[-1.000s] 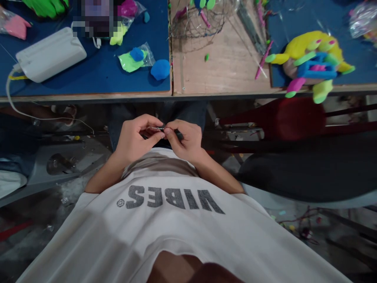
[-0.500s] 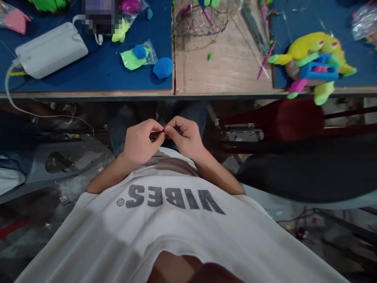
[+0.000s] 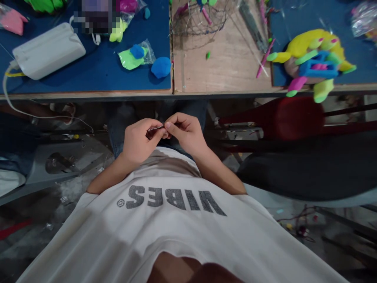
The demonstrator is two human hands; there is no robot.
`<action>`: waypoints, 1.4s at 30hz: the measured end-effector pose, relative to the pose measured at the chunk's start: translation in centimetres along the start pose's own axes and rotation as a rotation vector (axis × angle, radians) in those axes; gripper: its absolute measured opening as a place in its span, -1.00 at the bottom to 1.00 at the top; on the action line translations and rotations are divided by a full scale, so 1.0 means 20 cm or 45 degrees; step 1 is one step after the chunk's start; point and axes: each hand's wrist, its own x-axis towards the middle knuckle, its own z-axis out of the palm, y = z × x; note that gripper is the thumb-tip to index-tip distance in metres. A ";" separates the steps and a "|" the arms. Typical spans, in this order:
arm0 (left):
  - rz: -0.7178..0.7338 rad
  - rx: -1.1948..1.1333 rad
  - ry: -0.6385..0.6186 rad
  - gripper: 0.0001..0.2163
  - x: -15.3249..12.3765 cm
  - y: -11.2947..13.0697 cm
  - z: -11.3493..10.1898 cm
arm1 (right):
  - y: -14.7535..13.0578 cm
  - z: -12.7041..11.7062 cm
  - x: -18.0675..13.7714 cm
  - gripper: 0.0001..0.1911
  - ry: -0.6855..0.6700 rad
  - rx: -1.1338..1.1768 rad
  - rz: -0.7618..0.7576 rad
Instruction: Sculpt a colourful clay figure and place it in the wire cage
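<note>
My left hand (image 3: 140, 139) and my right hand (image 3: 187, 131) meet over my lap, in front of the table edge. Both are closed, thumbs pinching against the fingers. Between them sits a small, thin, dark strip with a light edge (image 3: 155, 128). It runs out of my left hand's grip to the right fingertips. Most of it is hidden by the fingers, and its kind cannot be made out.
The table holds a white power adapter (image 3: 49, 50) with its cable, a blue clay lump (image 3: 161, 67), green clay in plastic (image 3: 129, 59), a wire mesh (image 3: 200, 23), and a yellow clay figure (image 3: 306, 43). A red stool (image 3: 299, 118) and dark seat (image 3: 312, 169) stand at right.
My hands stay together, their fingers shifting slightly. The right hand has turned a little, and more of the thin strip shows. The table has slid slightly left in view.
</note>
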 end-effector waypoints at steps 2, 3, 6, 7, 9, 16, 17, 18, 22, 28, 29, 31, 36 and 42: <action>0.025 0.007 -0.018 -0.92 0.00 0.00 -0.01 | -0.01 0.01 -0.02 -0.52 0.052 -0.055 -0.070; 0.042 0.011 -0.018 -0.91 0.01 0.00 -0.01 | -0.01 0.02 -0.02 -0.53 0.068 -0.083 -0.109; 0.084 -0.005 0.020 -0.88 0.01 0.00 -0.02 | -0.01 0.03 -0.04 -0.57 0.060 -0.128 -0.214; 0.097 -0.015 0.047 -0.88 0.01 0.00 -0.02 | -0.01 0.03 -0.04 -0.58 0.047 -0.122 -0.239; 0.118 -0.036 0.117 -0.87 0.00 0.00 -0.01 | 0.01 0.04 -0.04 -0.61 0.025 -0.073 -0.272; 0.120 -0.112 0.153 -0.77 -0.02 0.01 0.01 | 0.07 0.09 -0.08 -0.56 0.141 0.014 -0.270; 0.158 -0.143 0.124 -0.78 -0.03 0.01 0.01 | 0.08 0.10 -0.09 -0.56 0.173 0.006 -0.286; 0.189 -0.175 0.092 -0.80 -0.03 0.01 0.01 | 0.07 0.11 -0.09 -0.57 0.202 -0.002 -0.304; 0.237 -0.244 -0.033 -0.66 -0.05 -0.03 0.01 | 0.05 0.12 -0.10 -0.59 0.302 -0.068 -0.317; 0.355 -0.095 -0.042 -0.56 -0.06 -0.06 0.00 | 0.04 0.13 -0.11 -0.57 0.406 -0.134 -0.309; 0.361 -0.058 -0.020 -0.61 -0.06 -0.06 0.00 | 0.04 0.13 -0.11 -0.58 0.414 -0.140 -0.324; 0.384 -0.010 0.022 -0.65 -0.06 -0.07 0.00 | 0.04 0.13 -0.12 -0.62 0.408 -0.140 -0.333; 0.352 0.067 0.101 -0.71 -0.07 -0.08 0.01 | 0.07 0.09 -0.13 -0.66 0.217 -0.113 -0.328; 0.224 0.072 0.175 -0.76 -0.10 -0.08 0.02 | 0.14 0.08 -0.13 -0.74 0.011 -0.021 -0.450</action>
